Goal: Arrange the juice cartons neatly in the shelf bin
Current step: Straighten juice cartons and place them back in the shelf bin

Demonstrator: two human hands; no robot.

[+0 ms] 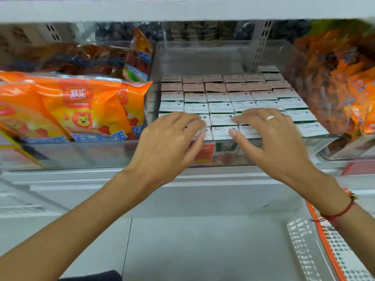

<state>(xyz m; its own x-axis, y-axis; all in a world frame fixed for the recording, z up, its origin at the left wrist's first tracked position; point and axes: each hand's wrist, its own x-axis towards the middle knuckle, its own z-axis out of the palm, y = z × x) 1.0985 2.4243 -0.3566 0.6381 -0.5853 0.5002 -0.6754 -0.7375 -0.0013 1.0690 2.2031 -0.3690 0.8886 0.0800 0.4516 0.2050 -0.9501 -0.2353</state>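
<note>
small white-topped juice cartons (233, 96) sit in tidy rows inside the clear plastic shelf bin (316, 145) at 12 o'clock. left hand (168, 142) and right hand (269, 138) both lie flat, fingers loose on the front-row tops — gripping nothing. orange snack bags (67, 106) at 9 o'clock.

Juice cartons (233, 96) standing in tight rows inside the shelf bin (223, 55), filling its front and middle, with bare floor behind. Left hand (168, 142) and right hand (274, 138) side by side over the front rows, fingers resting on carton tops. Snack bags (67, 106) in the neighbouring bin left; more packets (345, 82) right. Mesh pouch (324, 250) below, at the right.
</note>
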